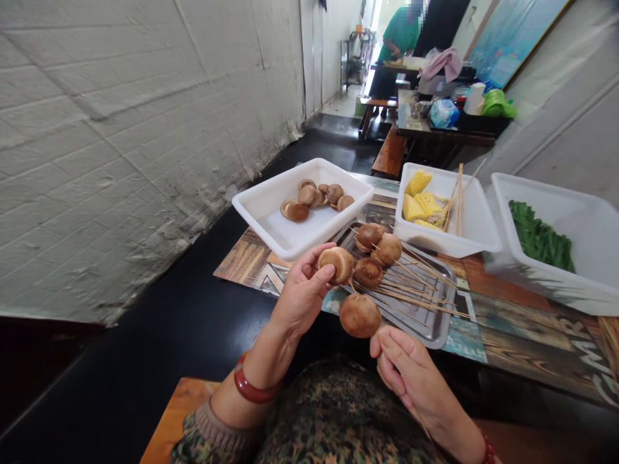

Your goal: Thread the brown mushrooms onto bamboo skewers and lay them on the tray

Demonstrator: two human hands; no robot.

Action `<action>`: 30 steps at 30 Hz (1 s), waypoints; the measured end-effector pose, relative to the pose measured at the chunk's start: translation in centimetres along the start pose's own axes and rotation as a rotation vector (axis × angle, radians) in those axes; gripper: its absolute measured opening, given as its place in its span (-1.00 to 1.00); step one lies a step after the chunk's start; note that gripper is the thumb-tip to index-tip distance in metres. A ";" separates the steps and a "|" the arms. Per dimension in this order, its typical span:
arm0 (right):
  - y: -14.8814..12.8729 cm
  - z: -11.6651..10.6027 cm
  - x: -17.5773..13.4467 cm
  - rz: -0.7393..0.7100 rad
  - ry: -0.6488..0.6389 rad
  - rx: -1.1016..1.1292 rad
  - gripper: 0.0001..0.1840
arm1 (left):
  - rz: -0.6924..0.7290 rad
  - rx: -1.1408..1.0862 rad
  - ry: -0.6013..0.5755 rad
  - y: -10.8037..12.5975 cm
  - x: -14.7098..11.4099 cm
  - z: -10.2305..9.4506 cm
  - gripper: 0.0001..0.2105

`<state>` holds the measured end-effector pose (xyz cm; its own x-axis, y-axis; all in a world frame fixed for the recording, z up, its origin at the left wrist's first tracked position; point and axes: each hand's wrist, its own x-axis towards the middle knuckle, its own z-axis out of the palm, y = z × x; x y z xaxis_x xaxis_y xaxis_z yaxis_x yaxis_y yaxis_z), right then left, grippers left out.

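Observation:
My left hand (309,283) pinches a brown mushroom (342,265) between thumb and fingers. Just below and to the right, a second mushroom cap (360,316) is threaded on a thin wooden skewer (352,287), whose tip points at the mushroom in my left hand; whether it has pierced that one I cannot tell. Closed around the skewer's lower part is my right hand (406,364). Behind my hands, a metal tray (438,332) carries skewered mushrooms (370,273) with their sticks pointing right. More loose mushrooms (294,211) lie in a white plastic tub (261,222) beyond my left hand.
A white tub (476,241) of corn pieces (420,207) and upright sticks stands behind the tray. Right of it, another tub (599,258) holds green leaves (539,235). A wall (145,129) runs along the left. Farther back, a person in green (401,32) stands by a cluttered table (411,116).

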<state>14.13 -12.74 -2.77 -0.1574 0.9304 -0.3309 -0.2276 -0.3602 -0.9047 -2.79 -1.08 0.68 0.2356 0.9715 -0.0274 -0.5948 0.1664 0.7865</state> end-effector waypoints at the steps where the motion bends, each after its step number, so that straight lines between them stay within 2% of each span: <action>1: 0.0 0.0 0.0 0.004 -0.003 0.006 -0.57 | -0.004 0.000 0.000 0.0 0.0 0.0 -0.59; 23: 0.0 0.5 0.3 0.009 -0.018 0.037 -0.55 | -0.005 0.170 0.003 -0.5 -0.5 0.1 -0.58; 30: 0.3 0.8 0.3 0.002 0.016 0.041 -0.55 | -0.005 0.205 -0.018 -0.8 -0.4 0.0 -0.59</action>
<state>13.21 -12.61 -2.90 -0.1427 0.9305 -0.3372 -0.2665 -0.3643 -0.8923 -2.38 -1.58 0.10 0.2528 0.9673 -0.0216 -0.4251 0.1311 0.8956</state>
